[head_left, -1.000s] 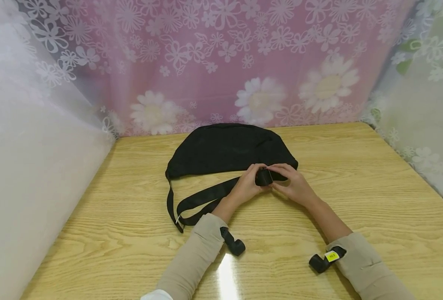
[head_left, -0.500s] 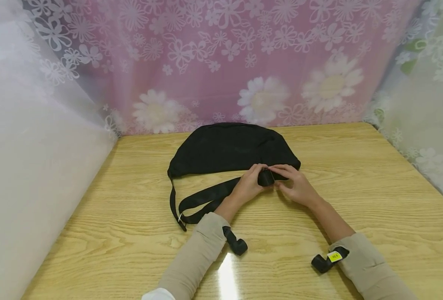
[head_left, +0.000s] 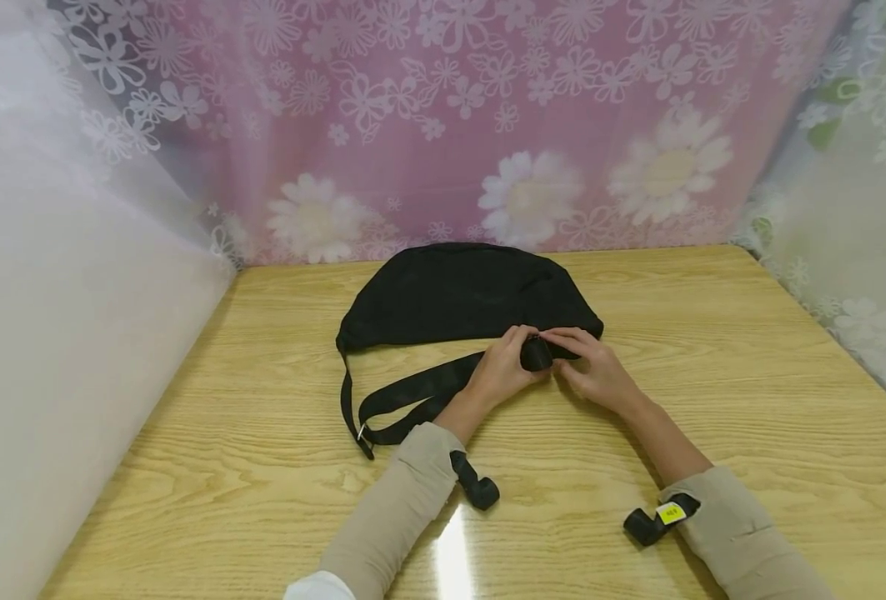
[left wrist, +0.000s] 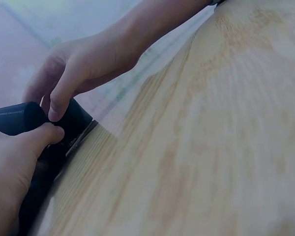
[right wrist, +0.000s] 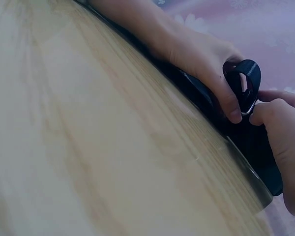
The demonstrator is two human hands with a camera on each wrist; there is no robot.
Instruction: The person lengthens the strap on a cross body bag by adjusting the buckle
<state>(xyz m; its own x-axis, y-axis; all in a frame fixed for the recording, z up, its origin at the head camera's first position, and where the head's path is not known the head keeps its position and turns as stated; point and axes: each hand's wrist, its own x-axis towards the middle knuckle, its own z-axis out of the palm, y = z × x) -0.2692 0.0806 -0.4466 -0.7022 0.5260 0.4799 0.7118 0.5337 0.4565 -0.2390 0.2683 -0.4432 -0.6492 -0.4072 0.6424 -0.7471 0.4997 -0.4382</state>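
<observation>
A black waist bag (head_left: 465, 292) lies flat towards the back of the wooden table, its long strap (head_left: 420, 387) looped in front of it. Both hands meet near the bag's right end. My left hand (head_left: 508, 367) pinches the strap beside a raised loop of webbing (head_left: 536, 354). From the other side, my right hand (head_left: 594, 371) pinches the strap at the base of that loop. Between the fingertips in the right wrist view shows a small metal slider (right wrist: 246, 113), partly hidden. The left wrist view has the right thumb and left thumb almost together below the loop (left wrist: 19, 118).
Another metal slider (head_left: 361, 432) sits on the strap at the left. A black curled piece (head_left: 480, 492) sticks out from the left sleeve, and one with a yellow label (head_left: 671, 512) from the right. A pink flowered curtain (head_left: 412, 125) hangs behind the table.
Both hands keep their hold at the same spot on the strap, with slight finger movement, and the loop looks a little rounder. The head view has shifted slightly.
</observation>
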